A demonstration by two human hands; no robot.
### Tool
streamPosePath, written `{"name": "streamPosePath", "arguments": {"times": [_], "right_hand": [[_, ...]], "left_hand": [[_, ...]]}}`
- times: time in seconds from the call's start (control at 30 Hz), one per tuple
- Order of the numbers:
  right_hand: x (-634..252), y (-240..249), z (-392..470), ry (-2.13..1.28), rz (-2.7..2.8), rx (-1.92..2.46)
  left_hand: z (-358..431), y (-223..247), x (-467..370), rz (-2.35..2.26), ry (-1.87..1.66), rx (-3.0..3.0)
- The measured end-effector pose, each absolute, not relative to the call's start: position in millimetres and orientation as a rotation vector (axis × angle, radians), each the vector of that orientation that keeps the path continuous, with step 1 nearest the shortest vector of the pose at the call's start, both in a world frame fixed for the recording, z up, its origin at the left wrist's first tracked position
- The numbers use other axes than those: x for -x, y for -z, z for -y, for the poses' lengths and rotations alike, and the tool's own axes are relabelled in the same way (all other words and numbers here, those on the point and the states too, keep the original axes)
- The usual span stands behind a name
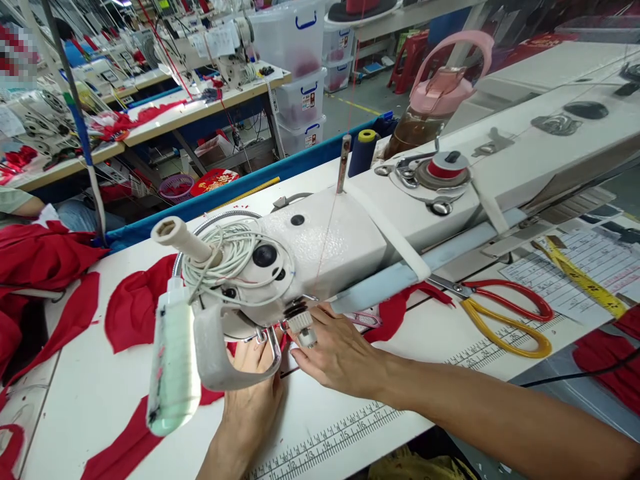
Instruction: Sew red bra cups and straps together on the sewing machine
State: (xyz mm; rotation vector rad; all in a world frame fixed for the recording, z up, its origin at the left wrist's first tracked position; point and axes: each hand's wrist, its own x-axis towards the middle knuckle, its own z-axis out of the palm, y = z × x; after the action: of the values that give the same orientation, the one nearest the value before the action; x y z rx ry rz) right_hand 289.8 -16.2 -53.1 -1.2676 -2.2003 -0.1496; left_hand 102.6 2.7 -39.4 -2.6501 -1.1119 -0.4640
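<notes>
Under the head of a white sewing machine (345,250), both hands work close together at the needle area. My left hand (255,387) lies on the white table, its fingers forward and mostly hidden behind the machine's grey curved guard (213,353). From the right reaches my right hand (345,350), its thumb and bent fingers closed at a strip of red cloth (287,339); the tension knob hides part of the fingertips. More red cloth (395,313) extends to the right behind this hand. The needle itself is hidden.
Scissors (505,313) with red and yellow handles lie right, near a yellow tape measure (580,273) and written paper (530,273). Red cloth pieces (137,303) lie left. Behind the machine stand a pink-lidded bottle (425,113) and thread cone (363,153). A co-worker's arm (20,203) shows far left.
</notes>
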Motion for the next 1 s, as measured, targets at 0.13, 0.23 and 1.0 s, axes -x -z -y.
{"name": "streamPosePath", "arguments": {"times": [0.13, 0.23, 1.0], "right_hand": [[-292.9, 53.1, 14.7, 0.190, 2.192, 1.265], [-292.7, 53.5, 15.0, 0.184, 2.199, 1.297], [-292.8, 53.5, 16.1, 0.164, 2.212, 1.274]], "left_hand": [[-4.2, 37.1, -105.9, 1.042, 0.473, 2.637], [-5.6, 37.2, -106.2, 1.002, 0.506, 2.642], [1.7, 43.1, -100.7, 1.184, 0.442, 2.696]]}}
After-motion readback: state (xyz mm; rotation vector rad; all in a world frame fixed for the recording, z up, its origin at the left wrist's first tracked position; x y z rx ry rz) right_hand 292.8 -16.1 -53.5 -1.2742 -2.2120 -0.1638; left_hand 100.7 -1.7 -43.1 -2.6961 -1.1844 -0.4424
